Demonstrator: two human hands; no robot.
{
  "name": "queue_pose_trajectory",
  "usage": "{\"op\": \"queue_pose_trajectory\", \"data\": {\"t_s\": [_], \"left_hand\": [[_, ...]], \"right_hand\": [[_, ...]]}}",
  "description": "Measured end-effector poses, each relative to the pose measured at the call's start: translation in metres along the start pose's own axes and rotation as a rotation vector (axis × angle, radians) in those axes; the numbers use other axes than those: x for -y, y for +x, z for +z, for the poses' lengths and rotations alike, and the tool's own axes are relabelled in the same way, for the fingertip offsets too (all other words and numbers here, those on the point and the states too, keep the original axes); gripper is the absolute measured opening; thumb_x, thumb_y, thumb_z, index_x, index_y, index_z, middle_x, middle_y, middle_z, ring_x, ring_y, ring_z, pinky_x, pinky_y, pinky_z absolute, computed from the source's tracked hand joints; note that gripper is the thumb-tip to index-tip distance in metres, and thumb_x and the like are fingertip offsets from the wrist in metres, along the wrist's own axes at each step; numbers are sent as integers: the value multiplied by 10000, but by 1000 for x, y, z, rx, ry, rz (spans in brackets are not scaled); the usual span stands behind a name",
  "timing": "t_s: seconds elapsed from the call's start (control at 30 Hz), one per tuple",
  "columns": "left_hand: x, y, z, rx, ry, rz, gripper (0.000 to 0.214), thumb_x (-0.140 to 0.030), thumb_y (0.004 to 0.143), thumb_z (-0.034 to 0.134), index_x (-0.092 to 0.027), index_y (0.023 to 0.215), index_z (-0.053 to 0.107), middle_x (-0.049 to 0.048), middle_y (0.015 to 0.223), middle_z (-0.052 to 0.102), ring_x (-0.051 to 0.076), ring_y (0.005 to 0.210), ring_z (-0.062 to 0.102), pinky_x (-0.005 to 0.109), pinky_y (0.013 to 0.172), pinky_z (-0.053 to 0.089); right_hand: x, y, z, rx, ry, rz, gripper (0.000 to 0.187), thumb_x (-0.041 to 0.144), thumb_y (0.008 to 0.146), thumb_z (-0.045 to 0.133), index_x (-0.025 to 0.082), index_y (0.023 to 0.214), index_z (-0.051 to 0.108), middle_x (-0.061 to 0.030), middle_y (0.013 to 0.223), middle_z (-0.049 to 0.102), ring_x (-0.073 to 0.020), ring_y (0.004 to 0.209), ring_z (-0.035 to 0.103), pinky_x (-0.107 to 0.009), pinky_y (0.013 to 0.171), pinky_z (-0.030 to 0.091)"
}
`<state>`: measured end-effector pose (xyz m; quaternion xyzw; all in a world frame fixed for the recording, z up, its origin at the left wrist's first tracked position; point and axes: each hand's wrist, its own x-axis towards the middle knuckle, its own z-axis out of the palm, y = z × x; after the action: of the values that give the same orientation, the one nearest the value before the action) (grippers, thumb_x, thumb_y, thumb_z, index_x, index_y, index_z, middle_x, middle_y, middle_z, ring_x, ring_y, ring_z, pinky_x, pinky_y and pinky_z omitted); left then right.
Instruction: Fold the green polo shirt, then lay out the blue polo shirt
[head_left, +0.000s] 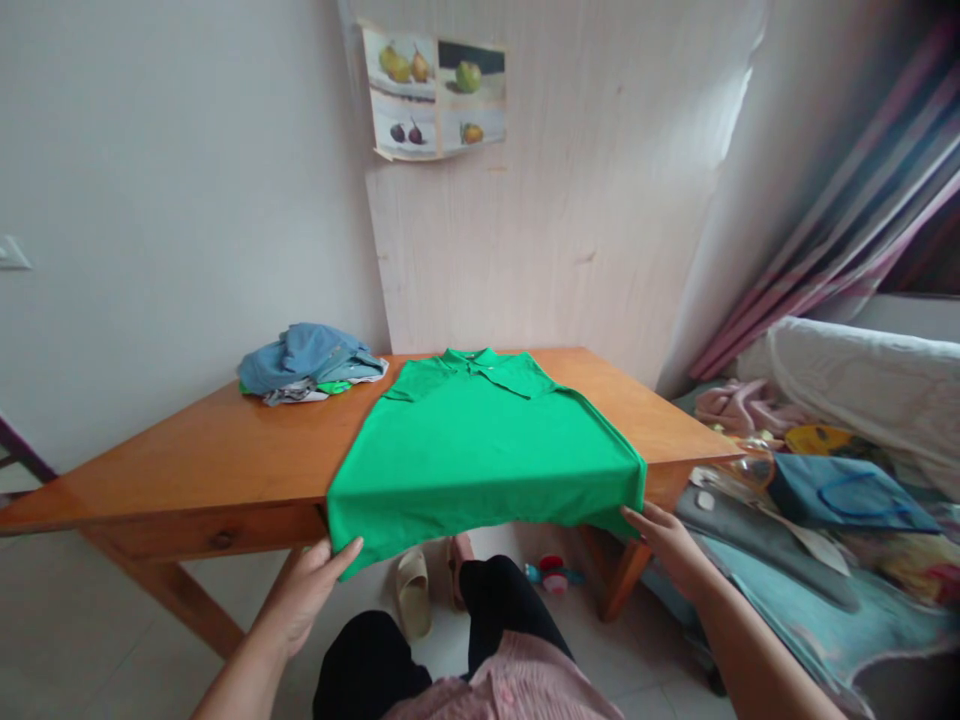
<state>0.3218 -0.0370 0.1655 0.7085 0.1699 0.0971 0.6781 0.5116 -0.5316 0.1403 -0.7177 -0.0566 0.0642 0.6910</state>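
A green polo shirt (480, 440) lies spread on the wooden table (225, 450), collar toward the wall and sleeves folded in over the upper part. Its hem hangs over the table's front edge. My left hand (307, 585) pinches the hem's left corner between thumb and fingers. At the opposite corner, my right hand (667, 540) grips the hem in the same way. Between the two hands the hem is stretched fairly straight, sagging slightly at the left.
A pile of crumpled clothes (307, 360) sits at the table's back left. To the right, a bed (847, 590) holds a grey bag (765, 540) and other items. Under the table are a slipper (413, 595) and a red-and-blue toy (553, 575). A drawer (202, 535) faces me.
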Motion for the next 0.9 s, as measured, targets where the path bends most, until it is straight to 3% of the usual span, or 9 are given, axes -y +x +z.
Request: {"op": "queue_pose_trajectory", "data": {"t_s": [0.13,0.23,0.3,0.37,0.5,0.6,0.73,0.8,0.9], "left_hand": [[3,-17,-10,33,114,-80,556,-589,737,739,-174,1104,696,116,1150,736,299,1034,674,420,971,492],[-5,-31,-18,56,147,-88,540,-597,728,738,-183,1072,700,97,1033,750,282,918,680,393,863,526],[-16,-41,-22,94,133,-69,508,-577,745,735,-187,1068,701,93,980,742,273,873,673,374,796,536],[-28,-49,-25,114,98,-43,503,-536,765,738,-204,1139,685,94,1012,729,264,862,663,361,751,537],[-52,-64,-29,24,20,-5,778,-468,726,794,-293,1430,511,78,1087,709,247,811,649,349,697,537],[-67,-70,-31,-71,-34,19,871,-454,705,811,-336,1488,449,47,992,719,222,737,634,335,662,535],[-84,-72,-33,-216,-140,114,457,-446,591,871,-267,1000,778,43,959,720,223,776,649,321,669,567],[-93,-73,-33,-290,-190,145,355,-441,523,897,-270,813,784,19,897,723,226,767,660,331,680,589],[-105,-76,-37,-369,-238,169,323,-471,486,899,-332,749,774,-21,826,740,242,753,682,377,733,616]], "right_hand": [[-22,-11,-17,8,0,130,454,538,663,811,227,987,742,-66,940,755,-266,847,696,-374,764,526],[-20,-21,-29,7,2,135,382,526,687,803,208,887,731,-42,817,721,-208,706,666,-314,642,510],[-7,-27,-33,21,29,101,328,494,692,812,208,818,713,-8,712,663,-167,617,610,-274,553,469],[11,-33,-37,6,68,72,332,460,687,826,234,911,730,5,713,644,-155,588,580,-261,502,444],[49,-36,-43,-127,145,22,682,398,607,865,379,1260,668,2,756,648,-195,550,584,-322,448,480],[71,-32,-49,-163,206,-43,447,415,611,845,408,1052,772,-48,894,697,-261,661,656,-406,551,570],[95,-25,-54,-174,274,-138,177,444,675,769,381,838,796,-81,971,718,-318,815,698,-461,733,591],[106,-25,-56,-189,291,-139,185,458,716,706,376,856,796,-106,974,720,-327,805,696,-498,760,577],[122,-27,-61,-227,285,-166,219,463,734,637,364,843,800,-138,1014,714,-342,828,690,-538,814,553]]}}
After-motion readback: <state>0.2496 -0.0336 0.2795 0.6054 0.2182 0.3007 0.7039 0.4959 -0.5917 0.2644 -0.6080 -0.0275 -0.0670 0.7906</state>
